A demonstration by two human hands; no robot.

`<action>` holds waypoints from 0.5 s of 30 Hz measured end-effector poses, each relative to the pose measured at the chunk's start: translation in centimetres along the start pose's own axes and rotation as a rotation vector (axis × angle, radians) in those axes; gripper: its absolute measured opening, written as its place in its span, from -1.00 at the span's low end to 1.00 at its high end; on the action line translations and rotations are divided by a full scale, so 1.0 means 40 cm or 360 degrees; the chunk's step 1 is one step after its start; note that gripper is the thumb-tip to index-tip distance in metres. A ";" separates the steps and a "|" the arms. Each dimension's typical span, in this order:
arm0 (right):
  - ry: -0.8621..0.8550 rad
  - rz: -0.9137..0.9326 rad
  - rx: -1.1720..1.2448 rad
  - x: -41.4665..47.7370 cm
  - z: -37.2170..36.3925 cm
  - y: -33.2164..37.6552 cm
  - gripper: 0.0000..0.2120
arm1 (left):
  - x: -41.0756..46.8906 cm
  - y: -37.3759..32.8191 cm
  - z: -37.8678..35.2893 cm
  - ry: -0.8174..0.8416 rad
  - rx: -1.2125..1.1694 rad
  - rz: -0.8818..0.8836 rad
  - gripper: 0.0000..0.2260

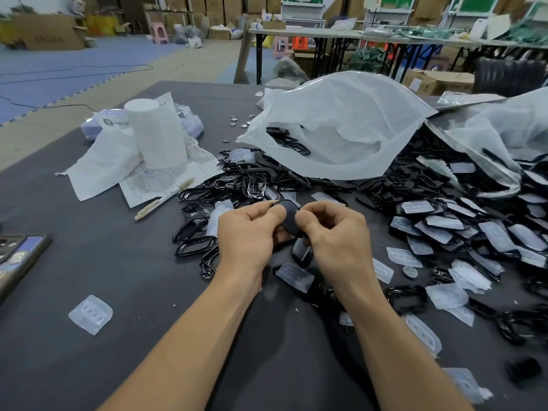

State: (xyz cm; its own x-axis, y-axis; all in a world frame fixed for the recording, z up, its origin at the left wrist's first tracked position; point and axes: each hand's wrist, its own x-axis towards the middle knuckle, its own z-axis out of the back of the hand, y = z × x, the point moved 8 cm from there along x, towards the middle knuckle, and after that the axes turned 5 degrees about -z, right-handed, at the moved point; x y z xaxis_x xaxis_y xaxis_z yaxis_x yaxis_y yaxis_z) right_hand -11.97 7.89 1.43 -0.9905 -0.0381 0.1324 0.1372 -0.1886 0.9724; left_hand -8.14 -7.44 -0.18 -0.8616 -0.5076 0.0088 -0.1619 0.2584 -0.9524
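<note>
Dark shell part (290,218): held just above the desk (118,292), pinched by left hand (247,232) at its 9 o'clock and right hand (336,234) at 3 o'clock. Edges are best aligned first, then pressed evenly, so nothing is bent.

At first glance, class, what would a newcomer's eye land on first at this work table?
First, the bare hands at centre: the left hand and right hand pinch a small dark plastic part between them. Behind them a big crumpled white translucent plastic bag lies open, with a heap of glossy black plastic frames in front of it on the dark grey table. A white upright cylinder stands at the back left.
</note>
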 end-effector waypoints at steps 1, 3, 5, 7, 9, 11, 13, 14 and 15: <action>0.0001 0.0005 -0.0023 0.000 -0.001 0.001 -0.91 | 0.001 0.003 0.000 -0.0008 0.0026 -0.0010 -0.78; 0.0036 -0.0007 -0.0025 0.002 -0.005 0.000 -0.85 | 0.006 0.004 0.002 0.0014 0.0070 -0.0037 -0.79; 0.0084 -0.0040 0.0023 0.008 -0.005 -0.005 -0.78 | 0.016 -0.005 0.008 0.0090 0.0210 -0.0118 -0.79; 0.0099 -0.0078 0.0053 0.013 0.002 -0.011 -0.75 | 0.023 -0.019 0.009 0.0235 0.0429 -0.0187 -0.78; 0.0117 -0.0120 0.0058 0.017 0.004 -0.019 -0.77 | 0.026 -0.022 0.011 0.0334 0.0484 -0.0159 -0.77; 0.0124 -0.0154 0.0121 0.017 0.002 -0.020 -0.74 | 0.032 -0.023 0.015 0.0322 0.0453 -0.0139 -0.77; 0.0122 -0.0177 0.0222 0.012 -0.004 -0.016 -0.72 | 0.029 -0.026 0.018 0.0240 0.0395 -0.0141 -0.76; 0.0130 -0.0163 0.0233 0.009 -0.007 -0.013 -0.78 | 0.026 -0.024 0.017 0.0209 0.0350 -0.0132 -0.77; 0.0142 -0.0136 0.0199 0.006 -0.009 -0.008 -0.84 | 0.021 -0.021 0.013 0.0195 0.0300 -0.0112 -0.78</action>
State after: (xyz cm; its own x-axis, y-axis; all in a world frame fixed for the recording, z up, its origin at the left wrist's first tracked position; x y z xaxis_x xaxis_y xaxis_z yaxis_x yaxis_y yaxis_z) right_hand -12.23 7.61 1.06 -0.9927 -0.1153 0.0361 0.0446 -0.0719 0.9964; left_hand -8.46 -8.50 0.45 -0.9051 -0.4126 0.1029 -0.1408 0.0622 -0.9881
